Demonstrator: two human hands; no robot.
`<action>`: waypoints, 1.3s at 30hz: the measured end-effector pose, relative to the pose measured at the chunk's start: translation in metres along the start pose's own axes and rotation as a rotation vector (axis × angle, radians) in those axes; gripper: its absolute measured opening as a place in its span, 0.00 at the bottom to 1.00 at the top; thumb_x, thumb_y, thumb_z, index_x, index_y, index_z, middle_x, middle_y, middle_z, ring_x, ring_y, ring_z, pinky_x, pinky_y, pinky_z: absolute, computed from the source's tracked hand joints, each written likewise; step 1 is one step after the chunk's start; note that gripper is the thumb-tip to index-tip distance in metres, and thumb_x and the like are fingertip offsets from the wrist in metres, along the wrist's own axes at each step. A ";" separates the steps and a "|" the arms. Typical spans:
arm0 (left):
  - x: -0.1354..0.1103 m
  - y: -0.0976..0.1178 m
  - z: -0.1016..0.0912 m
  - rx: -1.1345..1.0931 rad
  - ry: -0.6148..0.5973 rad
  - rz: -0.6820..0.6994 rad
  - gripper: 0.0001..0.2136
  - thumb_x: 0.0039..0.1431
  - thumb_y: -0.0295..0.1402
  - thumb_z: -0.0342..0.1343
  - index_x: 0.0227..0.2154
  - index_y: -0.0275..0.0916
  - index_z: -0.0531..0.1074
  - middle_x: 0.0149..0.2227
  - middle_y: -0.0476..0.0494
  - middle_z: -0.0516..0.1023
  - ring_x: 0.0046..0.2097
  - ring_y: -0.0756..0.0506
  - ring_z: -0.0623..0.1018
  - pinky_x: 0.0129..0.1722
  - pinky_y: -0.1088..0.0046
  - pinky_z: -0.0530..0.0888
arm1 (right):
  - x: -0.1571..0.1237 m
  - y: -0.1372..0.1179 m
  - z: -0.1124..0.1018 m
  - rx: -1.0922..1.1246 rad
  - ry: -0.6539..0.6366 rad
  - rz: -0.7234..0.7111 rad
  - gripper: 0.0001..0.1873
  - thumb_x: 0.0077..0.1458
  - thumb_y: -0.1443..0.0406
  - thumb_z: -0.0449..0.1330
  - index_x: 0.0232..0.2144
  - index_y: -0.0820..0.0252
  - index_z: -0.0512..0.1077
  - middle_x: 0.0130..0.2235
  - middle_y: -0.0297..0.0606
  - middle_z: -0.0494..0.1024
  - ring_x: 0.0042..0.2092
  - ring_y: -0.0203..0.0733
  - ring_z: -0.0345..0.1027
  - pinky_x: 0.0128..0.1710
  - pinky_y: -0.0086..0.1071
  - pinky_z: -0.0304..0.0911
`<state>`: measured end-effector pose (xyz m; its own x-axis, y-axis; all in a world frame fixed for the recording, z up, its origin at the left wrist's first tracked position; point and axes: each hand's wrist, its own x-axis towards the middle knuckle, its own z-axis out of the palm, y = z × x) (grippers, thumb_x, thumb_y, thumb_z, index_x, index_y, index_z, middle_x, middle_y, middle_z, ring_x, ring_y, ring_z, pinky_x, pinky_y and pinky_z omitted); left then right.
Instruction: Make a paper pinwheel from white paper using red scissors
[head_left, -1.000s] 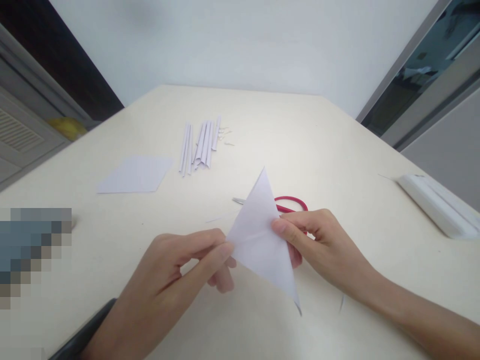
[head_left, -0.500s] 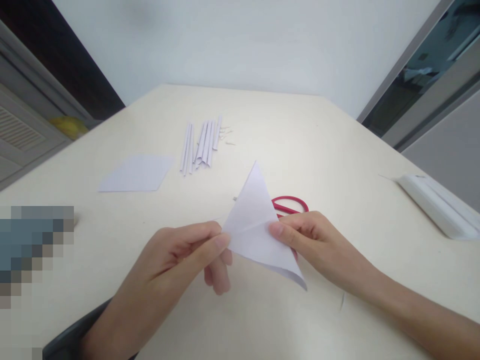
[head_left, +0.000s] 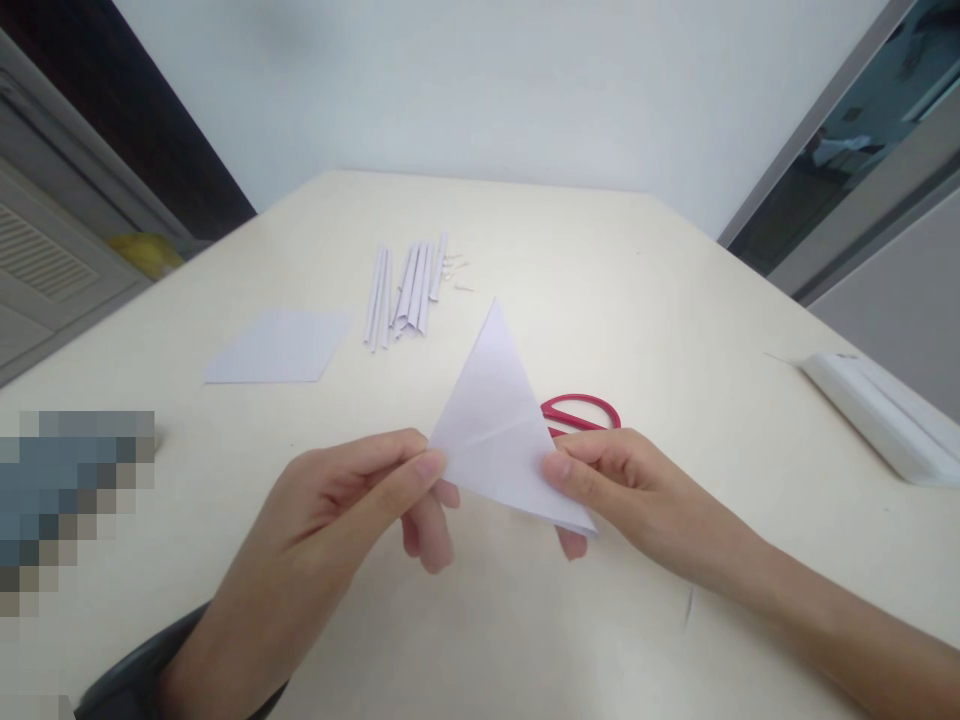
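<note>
I hold a white paper folded into a triangle (head_left: 491,420) just above the cream table (head_left: 637,300). My left hand (head_left: 360,500) pinches its left corner between thumb and forefinger. My right hand (head_left: 622,490) pinches the right lower edge, fingers under the sheet. The triangle's tip points away from me and a crease runs across its middle. Red-handled scissors (head_left: 581,410) lie on the table right behind the paper, partly hidden by it and by my right hand.
Several rolled white paper tubes (head_left: 405,285) lie at the table's far middle, with small scraps (head_left: 456,272) beside them. A flat white sheet (head_left: 277,345) rests to the left. A white long object (head_left: 877,410) sits at the right edge. A blurred patch covers the lower left.
The triangle has been turned and lifted: its tip rose and moved left, and its lower point swung up toward my right hand. Both hands kept their pinch.
</note>
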<state>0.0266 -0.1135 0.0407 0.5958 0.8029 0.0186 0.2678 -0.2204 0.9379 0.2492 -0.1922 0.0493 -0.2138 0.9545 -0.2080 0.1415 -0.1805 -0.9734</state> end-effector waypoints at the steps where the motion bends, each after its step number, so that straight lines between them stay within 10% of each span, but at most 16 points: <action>1: 0.000 -0.002 -0.001 -0.004 0.006 0.003 0.19 0.67 0.34 0.51 0.20 0.48 0.75 0.20 0.57 0.78 0.30 0.51 0.76 0.36 0.82 0.71 | 0.000 -0.001 0.001 0.013 -0.021 0.002 0.25 0.68 0.55 0.51 0.21 0.60 0.69 0.25 0.34 0.73 0.29 0.36 0.65 0.32 0.30 0.59; 19: 0.005 -0.005 -0.004 -0.128 0.008 -0.029 0.19 0.66 0.39 0.53 0.19 0.44 0.74 0.16 0.54 0.77 0.26 0.50 0.76 0.30 0.79 0.72 | 0.000 0.003 -0.002 -0.142 0.154 -0.060 0.30 0.66 0.53 0.53 0.14 0.59 0.55 0.17 0.26 0.55 0.20 0.30 0.48 0.20 0.29 0.44; 30: -0.007 0.003 0.013 0.178 -0.376 -0.009 0.19 0.66 0.36 0.49 0.19 0.41 0.74 0.19 0.54 0.80 0.25 0.51 0.78 0.30 0.80 0.71 | -0.002 -0.002 -0.001 -0.059 0.067 -0.094 0.14 0.57 0.56 0.65 0.27 0.58 0.69 0.30 0.30 0.72 0.32 0.36 0.65 0.29 0.27 0.58; 39: -0.011 0.004 0.016 0.311 -0.413 -0.027 0.20 0.65 0.34 0.48 0.17 0.41 0.72 0.19 0.55 0.78 0.26 0.52 0.78 0.30 0.81 0.70 | 0.000 -0.003 -0.005 -0.034 0.069 -0.051 0.10 0.58 0.63 0.65 0.26 0.60 0.76 0.26 0.28 0.75 0.28 0.31 0.66 0.26 0.22 0.59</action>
<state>0.0335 -0.1318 0.0391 0.8179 0.5392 -0.2009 0.4621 -0.4075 0.7876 0.2535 -0.1906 0.0527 -0.1546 0.9766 -0.1496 0.1651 -0.1238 -0.9785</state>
